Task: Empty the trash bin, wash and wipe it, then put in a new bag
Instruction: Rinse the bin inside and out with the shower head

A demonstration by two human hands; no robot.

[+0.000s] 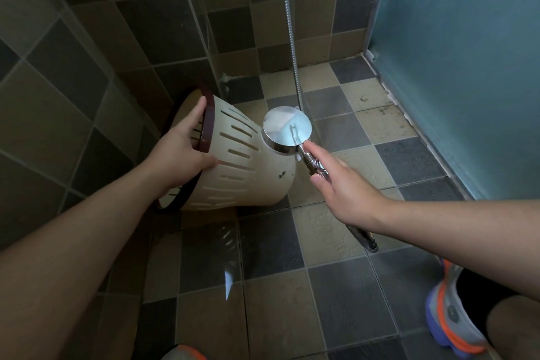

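A: Where does the job stand?

B: From the biggest thing down: the floor (336,242) is tiled and wet in a patch near the middle. On it lies the bin (251,164), tipped on its side at left, mouth toward the left wall. No bag or trash shows in it, so emptying looks done.

A: And the washing?

B: Under way, I'd judge. A dark smudge sits on the bin's side near its base. I can't tell whether water is running.

A: The hands?

B: Apart. The left hand (184,146) grips the bin's dark rim, fingers inside, thumb outside. The right hand (344,187) holds the shower head (287,131) by its handle, forefinger stretched along the neck, the head just beside the bin's base.

A: Left to do?

B: Finishing the rinse, wiping, then a new bag. No cloth or bag is in sight.
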